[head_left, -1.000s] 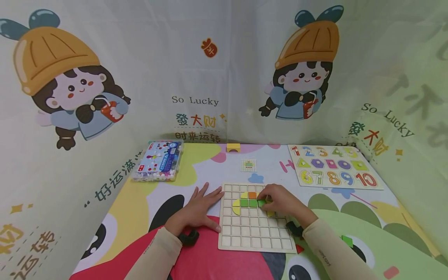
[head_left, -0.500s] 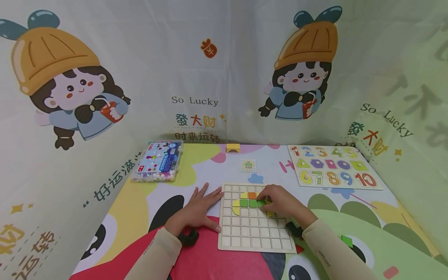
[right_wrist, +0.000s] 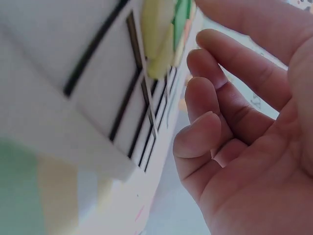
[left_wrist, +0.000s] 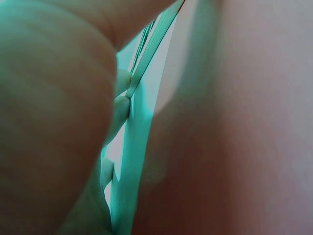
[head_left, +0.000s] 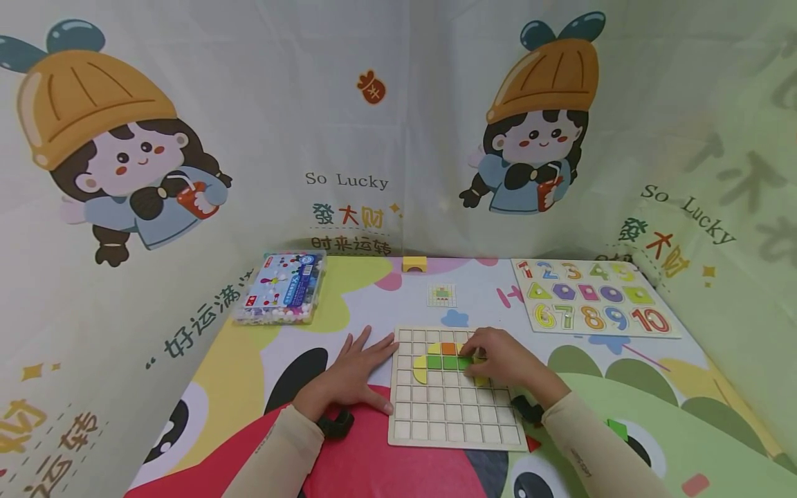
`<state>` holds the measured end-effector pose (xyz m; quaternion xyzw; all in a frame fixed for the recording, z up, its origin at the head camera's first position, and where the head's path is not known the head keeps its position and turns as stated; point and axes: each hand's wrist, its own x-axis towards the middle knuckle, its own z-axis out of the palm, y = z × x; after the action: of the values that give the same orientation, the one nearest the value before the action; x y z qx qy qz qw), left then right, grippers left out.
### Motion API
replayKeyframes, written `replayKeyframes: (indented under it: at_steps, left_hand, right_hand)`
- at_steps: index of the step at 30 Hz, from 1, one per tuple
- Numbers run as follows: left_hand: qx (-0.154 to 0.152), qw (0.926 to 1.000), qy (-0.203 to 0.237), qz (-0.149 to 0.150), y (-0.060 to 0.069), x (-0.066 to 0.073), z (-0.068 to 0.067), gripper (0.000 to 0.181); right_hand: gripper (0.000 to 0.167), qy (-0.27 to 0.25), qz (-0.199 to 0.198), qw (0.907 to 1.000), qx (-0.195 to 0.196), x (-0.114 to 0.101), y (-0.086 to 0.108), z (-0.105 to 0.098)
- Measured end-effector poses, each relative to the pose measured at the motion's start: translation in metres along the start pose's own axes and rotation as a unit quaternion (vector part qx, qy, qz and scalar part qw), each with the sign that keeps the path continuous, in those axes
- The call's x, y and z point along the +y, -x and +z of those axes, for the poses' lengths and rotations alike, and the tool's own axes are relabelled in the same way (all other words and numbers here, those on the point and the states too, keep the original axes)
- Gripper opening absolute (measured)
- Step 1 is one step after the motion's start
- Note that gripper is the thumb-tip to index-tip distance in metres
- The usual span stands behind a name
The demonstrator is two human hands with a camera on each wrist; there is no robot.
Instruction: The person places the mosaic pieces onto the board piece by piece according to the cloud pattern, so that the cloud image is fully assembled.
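The wooden grid board (head_left: 445,432) lies flat on the table. My left hand (head_left: 349,373) has its fingers spread, fingertips and thumb touching the board's left edge; the left wrist view shows it close up (left_wrist: 54,117). Over the board's upper right, my right hand (head_left: 503,358) pinches a green square (head_left: 464,362) between thumb and index finger; its other fingers curl loosely in the right wrist view (right_wrist: 244,117). Left of that square are green squares (head_left: 442,362), with an orange square (head_left: 448,349) above and curved yellow pieces (head_left: 420,374) around them, partly hidden by my right hand.
A small pattern card (head_left: 442,295) and a yellow block (head_left: 414,263) lie behind the board. A clear box (head_left: 280,287) stands back left, a number puzzle (head_left: 594,297) back right. Near my right forearm are a red triangle (head_left: 533,443) and a green piece (head_left: 618,429).
The green square at my right fingertips has shifted slightly left and sits more in line with its neighbours. My left hand has stayed still.
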<state>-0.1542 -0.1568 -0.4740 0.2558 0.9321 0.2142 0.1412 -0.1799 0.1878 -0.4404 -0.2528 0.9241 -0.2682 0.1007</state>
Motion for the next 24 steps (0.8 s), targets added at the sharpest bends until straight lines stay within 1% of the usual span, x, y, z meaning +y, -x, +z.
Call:
replayKeyframes:
  at_steps: [3, 6, 9, 13, 18, 22, 24]
  left_hand:
    - [0.000, 1.0000, -0.001, 0.001, 0.000, 0.000, 0.001, 0.119]
    - [0.001, 1.0000, -0.003, 0.001, -0.001, 0.000, 0.002, 0.119]
    - [-0.001, 1.0000, -0.004, 0.001, -0.001, 0.001, 0.002, 0.119]
    - [-0.001, 1.0000, -0.005, 0.000, 0.000, 0.002, 0.002, 0.119]
    - [0.002, 1.0000, -0.001, -0.002, 0.001, 0.002, 0.002, 0.119]
    - [0.000, 1.0000, 0.003, -0.003, 0.001, 0.001, 0.001, 0.119]
    - [0.000, 1.0000, 0.000, -0.004, 0.000, 0.001, 0.001, 0.119]
  right_hand:
    - [0.028, -0.010, 0.015, 0.9997, 0.013, 0.002, 0.008, -0.005]
    - [0.031, -0.013, 0.010, 0.9994, 0.032, 0.010, 0.019, -0.011]
    - [0.033, -0.011, 0.003, 0.9984, 0.055, 0.020, 0.033, -0.017]
    - [0.036, -0.002, 0.013, 0.9969, 0.077, 0.034, 0.058, -0.025]
    - [0.040, 0.003, 0.037, 0.9962, 0.079, 0.050, 0.091, -0.035]
    - [0.040, -0.007, 0.056, 0.9956, 0.075, 0.063, 0.116, -0.038]
    - [0.040, -0.017, 0.072, 0.9947, 0.071, 0.068, 0.126, -0.039]
